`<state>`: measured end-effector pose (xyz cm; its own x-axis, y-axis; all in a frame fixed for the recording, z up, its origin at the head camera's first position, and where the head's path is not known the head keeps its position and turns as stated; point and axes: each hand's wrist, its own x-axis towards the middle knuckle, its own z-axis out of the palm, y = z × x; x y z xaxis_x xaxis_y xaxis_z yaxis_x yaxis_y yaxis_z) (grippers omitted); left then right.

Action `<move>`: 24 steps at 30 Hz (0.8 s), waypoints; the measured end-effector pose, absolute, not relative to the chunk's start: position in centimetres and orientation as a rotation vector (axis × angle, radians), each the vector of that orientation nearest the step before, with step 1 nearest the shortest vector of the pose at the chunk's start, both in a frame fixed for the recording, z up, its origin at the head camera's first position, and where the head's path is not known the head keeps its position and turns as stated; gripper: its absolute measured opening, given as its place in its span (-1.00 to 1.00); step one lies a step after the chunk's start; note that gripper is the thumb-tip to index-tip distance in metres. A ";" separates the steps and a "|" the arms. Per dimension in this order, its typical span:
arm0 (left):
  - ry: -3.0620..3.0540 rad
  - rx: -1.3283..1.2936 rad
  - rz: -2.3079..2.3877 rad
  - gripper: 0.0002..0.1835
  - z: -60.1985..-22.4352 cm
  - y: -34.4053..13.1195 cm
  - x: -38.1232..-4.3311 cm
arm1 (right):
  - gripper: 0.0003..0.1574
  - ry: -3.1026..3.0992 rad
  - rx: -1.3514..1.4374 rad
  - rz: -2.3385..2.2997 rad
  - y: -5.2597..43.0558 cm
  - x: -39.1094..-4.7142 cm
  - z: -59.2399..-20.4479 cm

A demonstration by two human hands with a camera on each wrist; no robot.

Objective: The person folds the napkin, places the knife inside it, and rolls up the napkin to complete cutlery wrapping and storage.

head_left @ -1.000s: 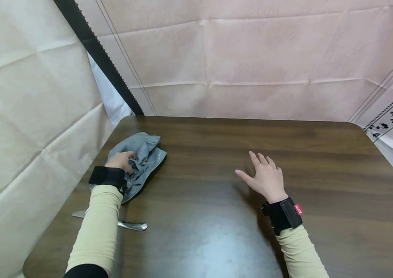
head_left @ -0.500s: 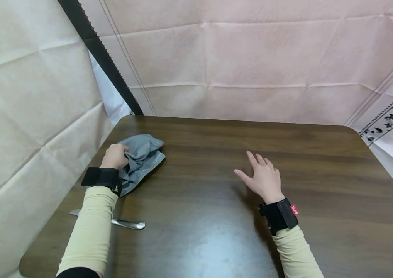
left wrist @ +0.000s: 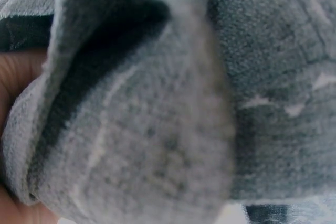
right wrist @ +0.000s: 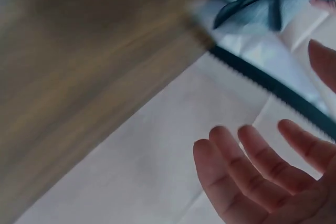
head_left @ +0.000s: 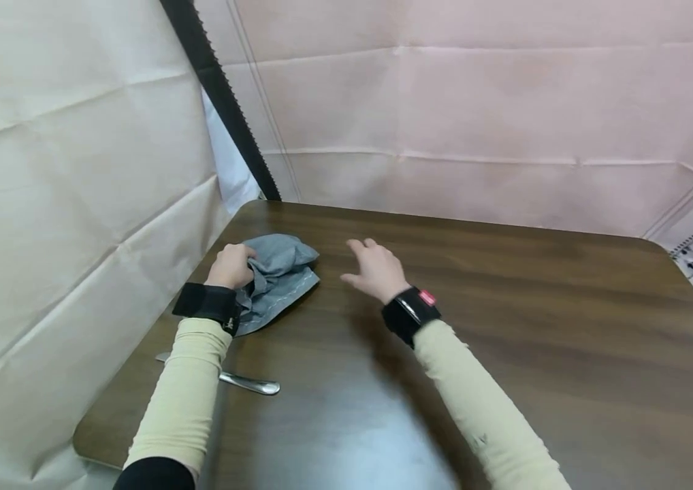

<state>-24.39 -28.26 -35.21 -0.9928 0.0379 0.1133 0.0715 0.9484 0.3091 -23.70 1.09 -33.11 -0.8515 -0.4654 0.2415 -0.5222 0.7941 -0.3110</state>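
Observation:
My left hand [head_left: 231, 266] grips a crumpled grey-blue cloth [head_left: 282, 269] near the table's far left corner. In the left wrist view the cloth [left wrist: 152, 135] fills most of the picture, with folds bulging in front of the hand and pale stitching on it. My right hand [head_left: 377, 269] hovers a short way to the right of the cloth, over the table. Its fingers [right wrist: 226, 182] are spread and hold nothing in the right wrist view, where the cloth hangs at the top right. A metal table knife [head_left: 251, 384] lies below the cloth, its middle hidden beneath my left forearm.
The brown wooden table [head_left: 506, 327] has rounded corners. Pale creased sheets hang along its left side [head_left: 77, 204] and behind its far edge [head_left: 475, 122]. A black strip [head_left: 230, 102] runs down to the far left corner.
My left hand has gone from lying on the cloth to gripping and drawing up its left part. My right hand has swung left toward the cloth. The head view has turned slightly left.

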 end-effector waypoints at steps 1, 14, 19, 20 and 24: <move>-2.997 -0.086 -0.485 -0.64 -35.4 -27.9 -24.5 | -0.19 -2.854 0.802 0.548 0.1 -24.1 -32.9; -3.027 -0.092 -0.535 -0.63 -36.5 -23.7 -24.6 | 0.11 -3.040 0.988 0.686 -6.3 -25.3 -35.9; -3.004 -0.145 -0.552 -0.66 -36.9 -22.9 -24.4 | -0.11 -3.075 0.951 0.596 -7.3 -25.0 -38.1; -2.998 -0.155 -0.551 -0.67 -36.9 -22.7 -24.4 | -0.18 -3.064 0.911 0.564 -7.3 -25.0 -38.4; -2.994 -0.159 -0.576 -0.62 -36.8 -22.0 -24.4 | -0.34 -3.013 0.818 0.523 -7.2 -25.0 -38.7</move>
<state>-24.35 -22.01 -36.82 -0.9906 0.0855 0.1065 0.1189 0.9235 0.3648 -25.01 -7.16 -38.68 -0.8661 -0.4960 0.0621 -0.4880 0.8118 -0.3207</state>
